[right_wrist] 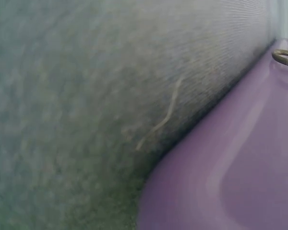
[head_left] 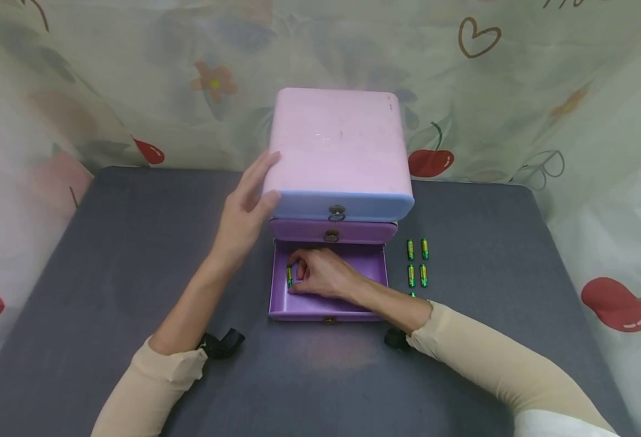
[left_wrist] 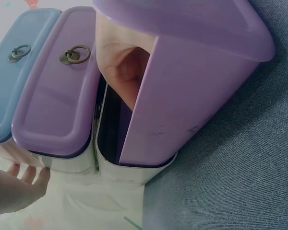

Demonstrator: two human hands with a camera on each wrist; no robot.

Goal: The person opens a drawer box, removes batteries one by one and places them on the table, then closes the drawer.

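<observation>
A small pink cabinet (head_left: 339, 145) stands on the table, its blue top drawer (head_left: 304, 207) and purple middle drawer (head_left: 298, 230) closed. The purple bottom drawer (head_left: 293, 311) is pulled out. Inside it, my right hand (head_left: 328, 274) pinches a green-and-yellow battery (head_left: 290, 277) by its ends, near the drawer's left wall. My left hand (head_left: 240, 218) rests against the cabinet's left side with fingers extended. The left wrist view shows its fingertips (left_wrist: 41, 178) touching that side. The right wrist view catches only the drawer front (right_wrist: 259, 158) and table; the right hand is out of it.
Several more batteries (head_left: 411, 274) stand or lie in two columns on the grey table (head_left: 135, 255), right of the drawer; the right forearm partly covers the nearest. A patterned curtain (head_left: 162, 79) hangs behind the cabinet. Ring pulls (head_left: 337, 213) stick out from the drawer fronts.
</observation>
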